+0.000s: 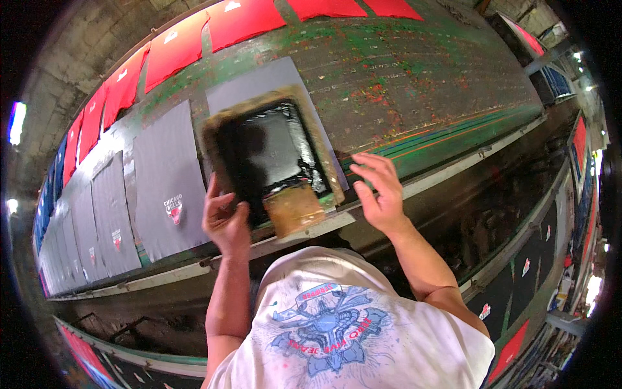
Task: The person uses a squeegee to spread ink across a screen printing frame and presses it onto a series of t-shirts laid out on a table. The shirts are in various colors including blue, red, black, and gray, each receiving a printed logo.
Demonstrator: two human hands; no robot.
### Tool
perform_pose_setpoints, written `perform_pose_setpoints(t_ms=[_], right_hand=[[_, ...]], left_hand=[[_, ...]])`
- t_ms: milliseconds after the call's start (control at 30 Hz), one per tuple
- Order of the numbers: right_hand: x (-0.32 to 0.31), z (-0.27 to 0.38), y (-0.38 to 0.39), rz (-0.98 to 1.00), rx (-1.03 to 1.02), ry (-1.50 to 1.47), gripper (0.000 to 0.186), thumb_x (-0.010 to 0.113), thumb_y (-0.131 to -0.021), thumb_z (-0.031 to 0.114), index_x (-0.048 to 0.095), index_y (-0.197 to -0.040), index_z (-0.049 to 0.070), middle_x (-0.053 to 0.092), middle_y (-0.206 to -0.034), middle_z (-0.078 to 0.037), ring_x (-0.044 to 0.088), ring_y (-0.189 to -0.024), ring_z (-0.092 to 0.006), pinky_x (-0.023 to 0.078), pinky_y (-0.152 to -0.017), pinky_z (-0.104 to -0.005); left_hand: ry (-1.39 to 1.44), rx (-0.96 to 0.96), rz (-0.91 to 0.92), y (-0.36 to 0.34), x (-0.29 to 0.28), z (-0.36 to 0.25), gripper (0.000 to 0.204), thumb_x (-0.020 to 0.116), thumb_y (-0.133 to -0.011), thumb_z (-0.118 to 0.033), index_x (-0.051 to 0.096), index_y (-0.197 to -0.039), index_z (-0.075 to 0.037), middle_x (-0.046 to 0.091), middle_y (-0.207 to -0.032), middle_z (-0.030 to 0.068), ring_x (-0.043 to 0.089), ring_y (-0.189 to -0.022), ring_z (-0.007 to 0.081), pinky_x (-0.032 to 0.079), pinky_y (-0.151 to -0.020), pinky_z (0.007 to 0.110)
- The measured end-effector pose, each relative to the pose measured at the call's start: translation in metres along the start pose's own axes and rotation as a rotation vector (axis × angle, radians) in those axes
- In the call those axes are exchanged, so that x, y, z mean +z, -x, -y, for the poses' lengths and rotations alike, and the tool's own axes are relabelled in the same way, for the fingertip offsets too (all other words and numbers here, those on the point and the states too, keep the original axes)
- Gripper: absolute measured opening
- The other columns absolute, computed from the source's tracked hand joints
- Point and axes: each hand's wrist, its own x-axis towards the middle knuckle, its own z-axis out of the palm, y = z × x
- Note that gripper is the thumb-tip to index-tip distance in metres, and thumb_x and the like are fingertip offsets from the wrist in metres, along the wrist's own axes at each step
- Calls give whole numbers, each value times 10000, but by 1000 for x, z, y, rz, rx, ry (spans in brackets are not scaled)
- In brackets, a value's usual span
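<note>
A screen-printing frame (327, 159) with brownish, worn edges lies over a grey fabric panel (227, 84) in front of me. Glossy black ink lines its inner edges around a grey mesh window (269, 146). A squeegee with a brown, wood-like handle (295, 211) rests at the frame's near end. My left hand (227, 220) is beside the near left corner, fingers loosely bent and thumb apart; whether it touches the frame I cannot tell. Off the near right corner, my right hand (379, 191) hangs open with spread fingers, holding nothing.
A long, ink-stained table (414, 78) has a pale metal rail (479, 155) along its near edge. Grey panels with small printed emblems (168, 181) lie to the left, red panels (178, 52) along the far side. Behind me another table carries black panels (528, 259).
</note>
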Motion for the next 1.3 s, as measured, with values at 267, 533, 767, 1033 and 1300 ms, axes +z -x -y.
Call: perform_pose_setpoints(t_ms=[267,533,767,1033,1300], right_hand=[[-22,-18,38,-263,178,-83,227,697,-1072,58,799,-1267,6,803,-1340,-176,725,-1274,-335,535,-1146,-452],[1,35,78,-302,332,-173,221,688,-1069,14,808,-1255,2,813,-1317,-162,751,-1237,-289,555,-1130,-415],[40,100,78,8,243,-146,244,681,-1065,32,809,-1271,8,808,-1313,-166,747,-1234,-296,560,-1114,-416],[72,123,71,214,697,-1061,656,577,-1213,351,385,-1767,56,601,-1662,-172,597,-1479,-254,498,-1213,-444],[25,92,48,80,679,-1244,838,655,-1155,419,298,-1794,11,513,-1751,-129,524,-1571,-235,409,-1314,-421]], left_hand=[[-8,18,-386,-41,-165,-58,437,742,-877,201,735,-1273,15,739,-1248,88,691,-1093,167,595,-956,328],[128,59,-421,-27,-261,-69,451,766,-912,78,715,-1352,-12,742,-1339,138,721,-1168,258,604,-1043,404],[74,-105,-301,4,-264,-58,423,705,-846,203,721,-1216,-2,689,-1570,225,731,-1250,253,626,-1020,383],[393,-121,43,28,-173,-50,446,766,-735,205,719,-1113,-27,590,-1672,284,639,-1482,360,511,-1249,489],[446,-274,130,46,-51,-65,384,703,-732,192,722,-1049,-25,599,-1669,246,629,-1494,328,532,-1206,453]])
